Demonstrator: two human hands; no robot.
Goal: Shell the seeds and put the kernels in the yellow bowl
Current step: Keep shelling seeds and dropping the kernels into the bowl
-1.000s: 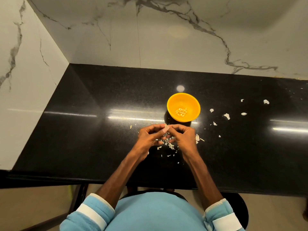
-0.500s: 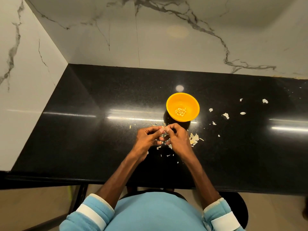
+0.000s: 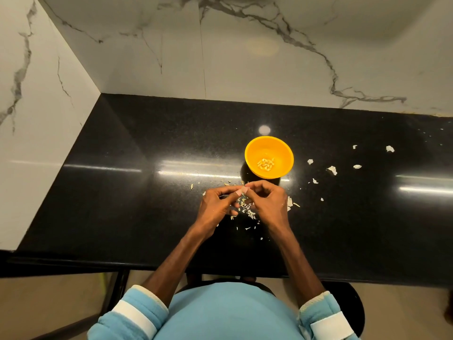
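The yellow bowl (image 3: 269,157) stands on the black counter (image 3: 137,182), with several pale kernels (image 3: 265,164) in its bottom. Just in front of it, my left hand (image 3: 217,204) and my right hand (image 3: 268,203) meet fingertip to fingertip. Together they pinch a small seed (image 3: 243,190), mostly hidden by the fingers. Under and between the hands lies a small heap of seeds and shell bits (image 3: 246,209).
Pale shell scraps (image 3: 332,170) are scattered over the counter to the right of the bowl. Marble walls close off the counter at the back and on the left. The counter's front edge runs just below my forearms.
Both hands stay together over the heap, their fingers working slightly on the seed. The right hand has shifted a little left, uncovering shell bits at its right side.
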